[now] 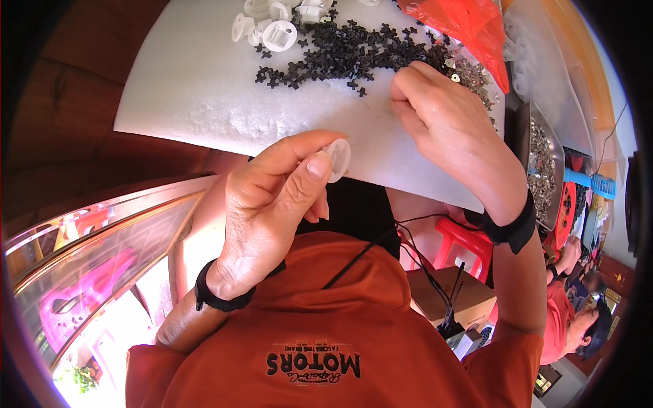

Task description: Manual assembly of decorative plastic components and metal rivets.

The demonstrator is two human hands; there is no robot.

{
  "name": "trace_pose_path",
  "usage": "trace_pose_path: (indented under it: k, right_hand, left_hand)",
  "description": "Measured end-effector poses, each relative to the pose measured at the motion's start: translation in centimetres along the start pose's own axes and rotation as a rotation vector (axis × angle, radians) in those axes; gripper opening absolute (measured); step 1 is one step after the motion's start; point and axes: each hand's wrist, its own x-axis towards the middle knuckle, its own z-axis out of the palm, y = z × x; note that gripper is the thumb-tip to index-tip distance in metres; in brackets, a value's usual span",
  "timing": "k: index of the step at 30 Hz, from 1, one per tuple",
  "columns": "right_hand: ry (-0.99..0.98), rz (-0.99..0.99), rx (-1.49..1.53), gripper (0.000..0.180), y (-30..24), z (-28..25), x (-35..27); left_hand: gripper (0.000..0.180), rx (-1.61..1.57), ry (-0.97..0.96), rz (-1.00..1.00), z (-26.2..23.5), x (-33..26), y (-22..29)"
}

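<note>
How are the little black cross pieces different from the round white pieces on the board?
The black cross pieces are tiny, dark and plus-shaped; the round white pieces are bigger, pale discs. The crosses lie in a wide heap of many; the white ones are few, clustered at the far edge. Both rest on the white foam board.

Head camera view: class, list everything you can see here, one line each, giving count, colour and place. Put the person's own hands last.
Foam board: one, white, across the top as the work surface.
Cross-shaped pieces: a heap too many to count, black, top centre of the board.
Round plastic parts: a small cluster, white, top edge of the board.
Small metal parts: a pile, silvery, right end of the board.
Plastic bag: one, red-orange, top right.
Metal tray: one, grey, right of the board, holding more metal parts.
Stool: one, red, below the board.
Co-worker: one, red shirt, lower right.
Left hand: pinches a white round part.
Right hand: fingertips on the board by the black pieces.
</note>
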Motion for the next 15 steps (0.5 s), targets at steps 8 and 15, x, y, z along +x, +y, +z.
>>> trace_pose_path:
  k: [8,15]
  right_hand:
    - [0.054,-0.009,0.15,0.01,1.1,0.3,0.4]
    - [0.075,0.04,0.061,0.009,1.7,0.3,0.3]
  left_hand:
    - [0.027,-0.029,0.003,-0.007,0.6,0.2,0.0]
    - [0.037,0.03,0.029,-0.01,0.6,0.1,0.2]
